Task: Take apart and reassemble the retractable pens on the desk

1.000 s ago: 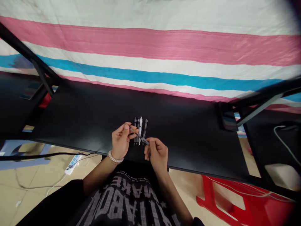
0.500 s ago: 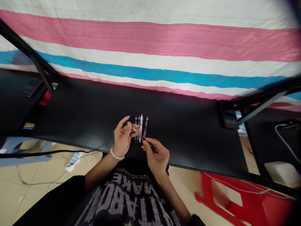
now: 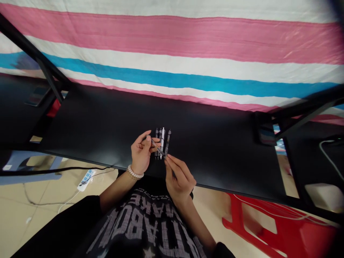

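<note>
A slim pen (image 3: 158, 147) slants between my two hands, just above the near part of the black table (image 3: 220, 150). Its upper left end is pinched between the thumb and fingers of my left hand (image 3: 141, 152). At its lower right end, the fingertips of my right hand (image 3: 180, 178) are closed on it. Behind it several pens lie side by side on the table: dark ones at the left, a white pen (image 3: 162, 138), and a dark pen (image 3: 168, 140) a little apart at the right. My left fingers partly cover the leftmost ones.
A striped sheet (image 3: 172, 39) hangs along the table's far edge. Dark phone-like objects lie at the right (image 3: 264, 129) and far left (image 3: 37, 96). Black metal braces stand at both ends. Below are a red stool (image 3: 290, 229), a blue stool (image 3: 34, 175) and a power strip (image 3: 86, 179).
The view has shifted slightly. My right hand's fingers look straighter on the lower end of the pen, while my left hand keeps its hold; the pens on the table lie as before.
</note>
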### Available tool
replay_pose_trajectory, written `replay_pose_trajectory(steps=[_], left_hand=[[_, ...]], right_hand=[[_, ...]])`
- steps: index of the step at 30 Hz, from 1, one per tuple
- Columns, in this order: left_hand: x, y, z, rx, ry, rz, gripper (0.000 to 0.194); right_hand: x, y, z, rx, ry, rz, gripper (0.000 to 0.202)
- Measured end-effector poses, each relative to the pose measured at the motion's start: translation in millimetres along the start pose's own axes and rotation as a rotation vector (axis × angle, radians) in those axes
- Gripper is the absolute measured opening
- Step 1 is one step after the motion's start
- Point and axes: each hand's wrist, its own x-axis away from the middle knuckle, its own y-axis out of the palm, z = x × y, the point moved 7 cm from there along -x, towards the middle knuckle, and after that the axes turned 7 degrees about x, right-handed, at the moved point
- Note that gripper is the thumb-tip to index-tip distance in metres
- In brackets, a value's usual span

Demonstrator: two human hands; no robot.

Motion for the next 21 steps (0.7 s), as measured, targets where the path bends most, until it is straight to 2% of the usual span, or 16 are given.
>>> replay_pose_trajectory(steps=[5,17,21], left_hand=[[1.7,1.7,-2.0,0.021,-0.003,-0.013,0.039],[-1.6,8.6,4.4,0.032,0.008,-0.054,0.034],[0.1,7.0,5.2,0.006,0.023,-0.052,0.048]], right_hand=[[3.8,2.9,-3.0,0.008,-0.043,0.015,0.031],[-2.8,1.2,-4.0,0.057,-0.028,0.063,0.026],[-2.1,1.3,-1.2,0.037,0.007,0.041,0.022]])
